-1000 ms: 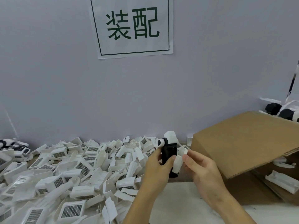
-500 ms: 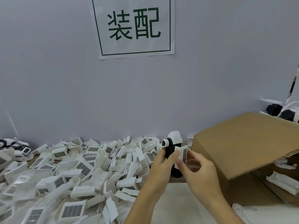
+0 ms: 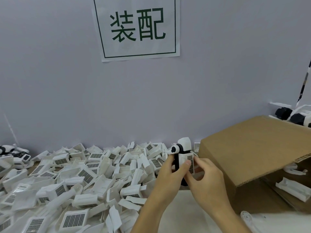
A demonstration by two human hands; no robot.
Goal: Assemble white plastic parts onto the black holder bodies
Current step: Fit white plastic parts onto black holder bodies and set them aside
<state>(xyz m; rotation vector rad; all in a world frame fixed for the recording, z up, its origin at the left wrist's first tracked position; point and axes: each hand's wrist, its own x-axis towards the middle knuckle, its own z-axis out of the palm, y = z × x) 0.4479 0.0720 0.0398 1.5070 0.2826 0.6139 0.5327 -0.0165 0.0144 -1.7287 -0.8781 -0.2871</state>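
Observation:
A black holder body (image 3: 177, 159) with a white rounded cap (image 3: 184, 146) on top stands upright in front of me, above the table. My left hand (image 3: 170, 174) grips it from the left, thumb across its front. A white plastic part with a gridded panel (image 3: 186, 161) lies against the holder's right face. My right hand (image 3: 204, 179) pinches that part from the right with curled fingers. The holder's lower end is hidden behind my hands.
A big heap of loose white gridded parts (image 3: 67, 182) covers the table's left and middle. An open cardboard box (image 3: 255, 148) stands at the right with white parts (image 3: 292, 189) beneath its flap. Black-and-white assemblies (image 3: 292, 116) lie behind the box and at the far left (image 3: 15, 153).
My right hand has brought the white part up from the holder's lower right and set it flat against the holder's right face. The left hand kept its grip.

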